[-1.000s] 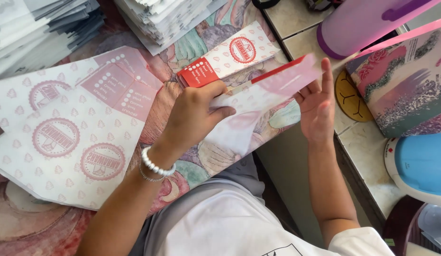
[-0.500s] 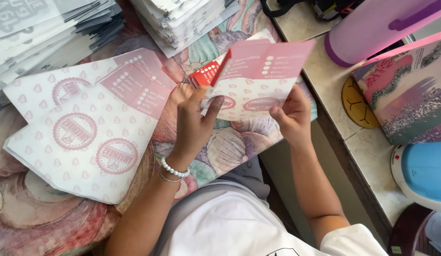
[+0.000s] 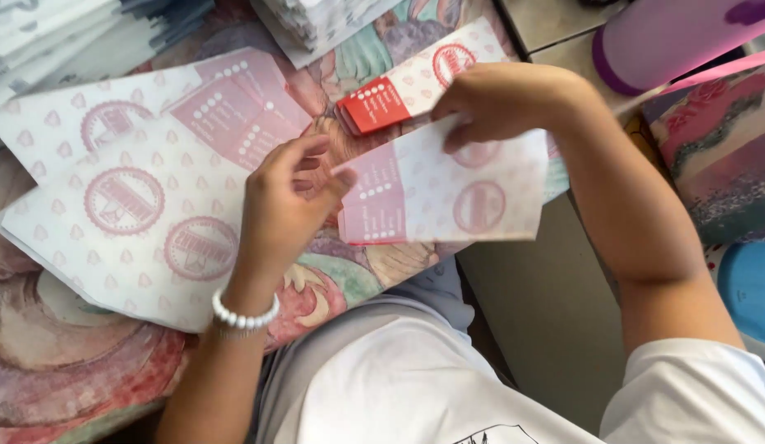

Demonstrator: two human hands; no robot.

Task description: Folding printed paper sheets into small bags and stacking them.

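Pinching white pink-printed paper bag [image 3: 448,193] flat: left hand [image 3: 284,205] fingertips clamped on flap end, right hand [image 3: 497,99] fingers clamped on top edge, beside flat pink-patterned paper sheets [image 3: 136,205].

Pink-printed white paper bag [image 3: 448,193], flat, held w/ both hands above patterned cloth.

There is just one view, from a camera on the person's head, looking steeply down and close in over the lap and forearms. It faces the patterned tablecloth [image 3: 86,386] ahead, taking in both hands at centre frame and the tiled floor [image 3: 530,312] beside the table; no second view overlaps it
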